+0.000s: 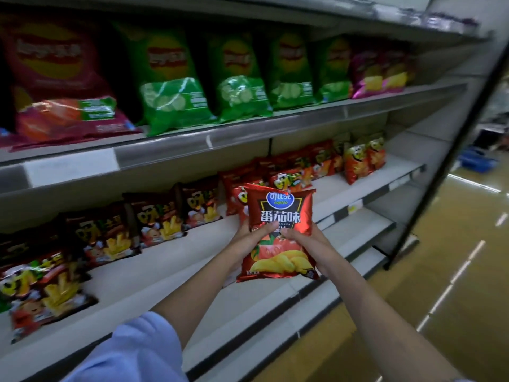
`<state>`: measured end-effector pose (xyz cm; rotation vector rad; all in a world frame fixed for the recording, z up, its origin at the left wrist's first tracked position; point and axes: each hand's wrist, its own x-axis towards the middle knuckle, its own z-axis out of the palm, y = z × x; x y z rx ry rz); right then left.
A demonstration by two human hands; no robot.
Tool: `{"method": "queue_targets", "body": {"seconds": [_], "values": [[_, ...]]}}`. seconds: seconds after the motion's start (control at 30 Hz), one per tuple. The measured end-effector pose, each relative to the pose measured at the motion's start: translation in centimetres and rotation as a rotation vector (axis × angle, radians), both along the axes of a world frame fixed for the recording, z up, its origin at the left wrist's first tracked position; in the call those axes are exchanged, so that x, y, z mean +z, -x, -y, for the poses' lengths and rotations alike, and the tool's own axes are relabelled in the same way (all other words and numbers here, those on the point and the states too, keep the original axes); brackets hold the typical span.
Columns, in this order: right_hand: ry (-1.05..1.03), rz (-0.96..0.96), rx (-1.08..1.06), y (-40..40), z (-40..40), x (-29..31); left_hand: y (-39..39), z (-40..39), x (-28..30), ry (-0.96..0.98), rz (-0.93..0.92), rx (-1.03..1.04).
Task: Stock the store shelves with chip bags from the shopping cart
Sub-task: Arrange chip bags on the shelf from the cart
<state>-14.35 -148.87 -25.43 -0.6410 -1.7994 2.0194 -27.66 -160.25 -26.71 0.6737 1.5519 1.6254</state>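
Above the front edge of the middle shelf, a red tomato-flavour chip bag stands upright in both hands. Left hand grips its left side, thumb pressed across the front; right hand clasps the right side, fingers curled behind. Just behind it sit more red bags, dark snack bags to the left, and green bags one shelf up.

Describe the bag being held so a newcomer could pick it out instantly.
Find the middle shelf, below the row of green bags. In front of it, the left hand and right hand hold up one red bag. Unlike its neighbours, it has a blue oval logo and pictures tomatoes and chips.
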Motion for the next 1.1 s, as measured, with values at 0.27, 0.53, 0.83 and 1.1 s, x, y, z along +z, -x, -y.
{"method": "queue_targets", "body": {"seconds": [0.27, 0.53, 0.83, 1.1], "values": [[0.055, -0.006, -0.167, -5.8, -6.8, -0.8, -3.9, -9.8, -0.8, 0.033, -0.007, -0.163], [0.02, -0.01, -0.293, -7.7, -16.8, -0.1, -5.0, -21.9, -1.3, 0.017, 0.028, -0.274], [-0.047, 0.005, -0.365, -7.5, -29.2, 3.1, -4.2, -36.3, 0.9, -0.075, 0.031, -0.382], [-0.057, 0.019, -0.481, -9.9, -37.1, 3.2, -6.2, -45.4, 1.9, -0.09, 0.008, -0.496]]}}
